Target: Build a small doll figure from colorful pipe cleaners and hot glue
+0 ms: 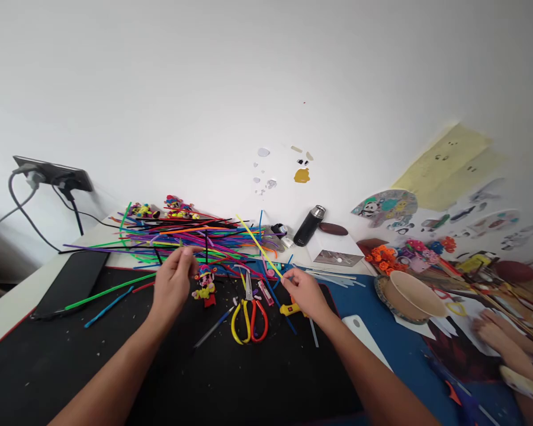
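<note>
One yellow stem (258, 241) in right hand (305, 291), left hand (173, 283) apart, red-edged mat (204, 384)

The yellow stem (260, 244) looks fuzzy and matt, like the heaped coloured stems (208, 236), whose soft nap dulls their bright colours. The scissors (249, 290) pair smooth grey metal blades with red and yellow handles that look like slick plastic. The flask (308, 229) is smooth, matt black, its cap (320, 210) shiny bare metal (the brightest metal here). The dark slab (73, 284) has a smooth, glossy face; the black mat (231, 378) is matt and cloth-like, flecked with crumbs. The socket strip (53, 176) looks like dark plastic. The wall (182, 106) is smooth and matt, the yellow sheets (442, 163) thin, dull paper. The bowl's (417, 293) material is unclear.
</note>
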